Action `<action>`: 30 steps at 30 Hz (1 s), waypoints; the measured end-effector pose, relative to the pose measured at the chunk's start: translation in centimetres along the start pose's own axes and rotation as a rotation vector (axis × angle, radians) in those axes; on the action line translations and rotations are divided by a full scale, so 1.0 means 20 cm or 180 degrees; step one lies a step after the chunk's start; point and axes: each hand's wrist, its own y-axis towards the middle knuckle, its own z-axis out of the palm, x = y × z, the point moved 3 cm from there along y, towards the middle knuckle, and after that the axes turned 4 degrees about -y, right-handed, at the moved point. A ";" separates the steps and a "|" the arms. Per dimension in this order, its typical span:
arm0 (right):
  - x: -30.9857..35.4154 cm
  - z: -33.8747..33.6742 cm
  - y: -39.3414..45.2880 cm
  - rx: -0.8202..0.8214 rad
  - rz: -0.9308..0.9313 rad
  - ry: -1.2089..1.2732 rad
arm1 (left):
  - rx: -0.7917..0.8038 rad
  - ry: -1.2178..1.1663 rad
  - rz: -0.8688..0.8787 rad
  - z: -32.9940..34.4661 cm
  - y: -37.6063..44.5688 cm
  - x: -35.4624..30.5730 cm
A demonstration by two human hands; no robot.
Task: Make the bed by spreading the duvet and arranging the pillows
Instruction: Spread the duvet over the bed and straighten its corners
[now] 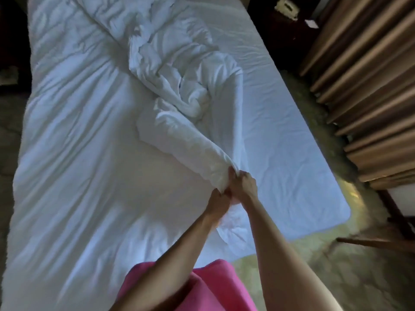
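Note:
A white duvet (74, 135) lies over the left half of the bed, its right part bunched into a twisted, crumpled ridge (179, 86) running up the middle. The bare white sheet of the mattress (280, 135) shows on the right. Close together near the foot of the bed, my left hand (216, 199) and my right hand (243, 184) both grip the lower end of the bunched duvet edge. No pillows are in view.
Brown curtains (363, 86) hang along the right side. A dark bedside table (289, 21) with a light object on it stands at the top right. A wooden chair part (381, 241) sits on the pale floor at the right. Pink clothing (202, 288) fills the bottom.

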 end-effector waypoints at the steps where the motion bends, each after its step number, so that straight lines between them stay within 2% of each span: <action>1: -0.07 -0.02 -0.04 -0.0008 -0.0009 0.0045 | -0.0043 -0.0134 -0.0098 0.06 -0.04 0.04; 4: -0.26 -0.07 -0.17 -0.0085 0.0042 0.0248 | 0.0031 -0.0243 -0.0244 0.20 -0.18 0.09; 8: -0.40 -0.09 -0.30 -0.0164 0.0178 0.0714 | 0.0143 -0.0067 -0.0137 0.28 -0.28 0.13; 15: -0.49 -0.21 -0.32 -0.0085 -0.0039 0.1440 | 0.0013 0.0229 0.0331 0.44 -0.40 0.03; 19: -0.76 -0.44 -0.28 -0.0174 -0.0134 0.1834 | -0.0044 0.0825 0.0341 0.77 -0.41 0.03; 24: -1.17 -0.77 -0.25 -0.0320 0.0009 0.2213 | 0.0097 0.1043 0.0277 1.29 -0.44 0.05; 30: -1.58 -1.07 -0.18 -0.0408 0.0327 0.2990 | 0.0571 0.1218 0.0297 1.82 -0.35 0.07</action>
